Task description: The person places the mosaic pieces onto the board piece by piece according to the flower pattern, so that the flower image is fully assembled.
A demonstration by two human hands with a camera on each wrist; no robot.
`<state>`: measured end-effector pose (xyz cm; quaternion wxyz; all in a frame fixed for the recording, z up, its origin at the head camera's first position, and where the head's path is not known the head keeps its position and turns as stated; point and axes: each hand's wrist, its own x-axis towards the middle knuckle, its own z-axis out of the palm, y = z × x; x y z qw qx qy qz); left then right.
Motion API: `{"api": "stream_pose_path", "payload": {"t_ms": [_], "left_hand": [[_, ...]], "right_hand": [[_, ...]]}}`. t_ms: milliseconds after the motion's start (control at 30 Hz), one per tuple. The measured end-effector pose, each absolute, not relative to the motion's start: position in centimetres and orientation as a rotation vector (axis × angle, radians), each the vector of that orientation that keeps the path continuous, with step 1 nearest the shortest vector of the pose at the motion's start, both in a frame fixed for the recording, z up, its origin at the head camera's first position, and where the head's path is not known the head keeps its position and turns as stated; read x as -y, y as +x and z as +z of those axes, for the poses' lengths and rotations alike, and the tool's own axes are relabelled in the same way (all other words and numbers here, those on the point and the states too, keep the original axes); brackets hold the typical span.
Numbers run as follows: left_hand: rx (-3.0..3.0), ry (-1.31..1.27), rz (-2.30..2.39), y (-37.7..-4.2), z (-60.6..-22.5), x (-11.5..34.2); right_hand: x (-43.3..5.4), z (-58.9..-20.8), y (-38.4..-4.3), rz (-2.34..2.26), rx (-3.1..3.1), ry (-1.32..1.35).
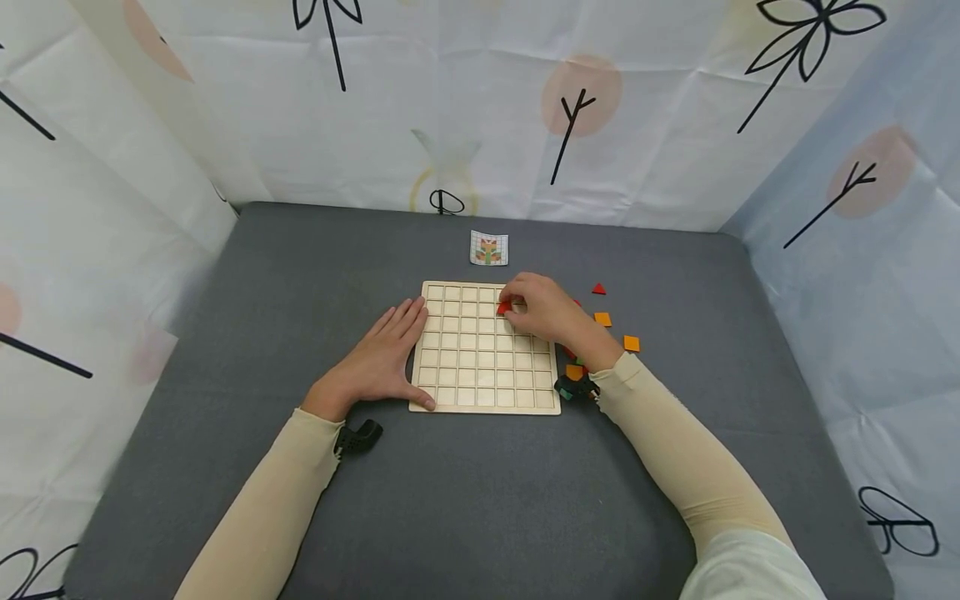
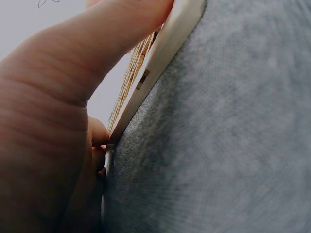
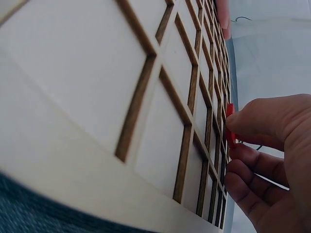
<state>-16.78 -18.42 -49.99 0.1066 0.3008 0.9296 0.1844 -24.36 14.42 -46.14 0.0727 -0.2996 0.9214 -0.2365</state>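
A light wooden grid board (image 1: 477, 353) with square cells lies flat on the grey table. At its left edge rests my left hand (image 1: 375, 360), fingers straight and spread, with the thumb (image 2: 112, 34) across the front left corner. My right hand (image 1: 551, 312) reaches over the board's far right part and pinches a small red tile (image 1: 503, 308) between thumb and fingers. In the right wrist view this red tile (image 3: 230, 126) appears edge-on, right at the grid's surface. The fingers partly hide its outline.
Behind the board lies a small card (image 1: 489, 248) with a coloured grid picture. To the right are a red triangle (image 1: 598, 289), orange squares (image 1: 632, 343) and several more pieces partly covered by the right forearm. Patterned white cloth (image 1: 450, 108) hangs around the table (image 1: 480, 500).
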Motion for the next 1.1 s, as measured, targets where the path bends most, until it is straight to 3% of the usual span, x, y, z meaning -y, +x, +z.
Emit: {"api": "stream_pose_path", "payload": {"t_ms": [700, 1100], "left_hand": [[-2.735, 0.887, 0.531, -16.7, -50.0, 18.3], [-2.743, 0.896, 0.54, -16.6, -50.0, 18.5]], "right_hand": [[-15.1, -45.5, -23.6, -0.771, -2.781, -0.837], [-19.0, -43.5, -22.4, -0.86, -2.867, -0.777]]}}
